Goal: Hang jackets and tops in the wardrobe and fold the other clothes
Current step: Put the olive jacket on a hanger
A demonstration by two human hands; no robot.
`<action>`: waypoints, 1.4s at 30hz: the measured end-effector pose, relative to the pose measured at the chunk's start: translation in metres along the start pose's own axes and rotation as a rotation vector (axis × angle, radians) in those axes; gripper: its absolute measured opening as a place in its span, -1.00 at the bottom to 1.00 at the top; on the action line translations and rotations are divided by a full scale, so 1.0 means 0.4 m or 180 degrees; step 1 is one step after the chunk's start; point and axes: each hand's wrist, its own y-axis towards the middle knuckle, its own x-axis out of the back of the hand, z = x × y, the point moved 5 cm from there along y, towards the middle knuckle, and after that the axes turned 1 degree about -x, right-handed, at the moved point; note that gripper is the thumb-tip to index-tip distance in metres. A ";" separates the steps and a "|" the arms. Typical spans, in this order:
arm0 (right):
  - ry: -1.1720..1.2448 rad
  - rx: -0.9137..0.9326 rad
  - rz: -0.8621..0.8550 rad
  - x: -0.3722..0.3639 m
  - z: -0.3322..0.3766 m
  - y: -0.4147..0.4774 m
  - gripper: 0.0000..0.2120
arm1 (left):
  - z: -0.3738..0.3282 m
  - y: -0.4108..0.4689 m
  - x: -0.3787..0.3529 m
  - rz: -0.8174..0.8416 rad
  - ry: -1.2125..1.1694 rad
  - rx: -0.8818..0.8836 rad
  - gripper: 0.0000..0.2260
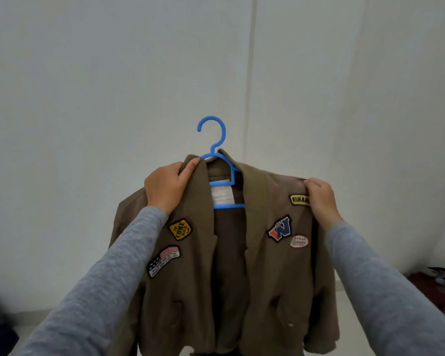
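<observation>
Plain white walls (88,98) meet a pale floor (350,304); dark furniture (437,286) at right

Brown jacket (190,291) on blue hanger (212,150), held upright.
Front open, facing the camera; sewn patches (179,229) on both chest panels. Hanger sits in the neck opening, hook free above; its arms, hidden under fabric, appear seated.

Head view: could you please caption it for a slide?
Left hand and right hand hold a brown jacket on a blue hanger.
</observation>
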 end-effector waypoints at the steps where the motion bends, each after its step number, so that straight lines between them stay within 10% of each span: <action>1: 0.0015 -0.0081 0.0103 -0.004 0.011 0.008 -0.72 | 0.002 0.003 0.007 -0.0052 -0.0067 0.0158 -0.46; 17: 0.1195 -0.0077 0.1735 -0.160 0.301 -0.059 -0.76 | -0.116 -0.073 -0.090 0.0388 -0.0079 -0.0182 -0.48; 28: -0.0451 0.0734 0.0962 -0.192 0.310 -0.063 -0.74 | -0.150 -0.032 -0.066 0.0460 -0.1929 -0.0285 -0.70; 36: 0.0255 0.0422 0.0796 -0.154 0.281 -0.038 -0.71 | -0.058 -0.123 -0.165 0.1426 -0.0436 -0.0920 -0.51; 42: 0.0366 0.0174 0.0532 -0.110 0.229 -0.017 -0.72 | 0.113 -0.204 -0.209 0.1262 -0.0816 0.0157 -0.22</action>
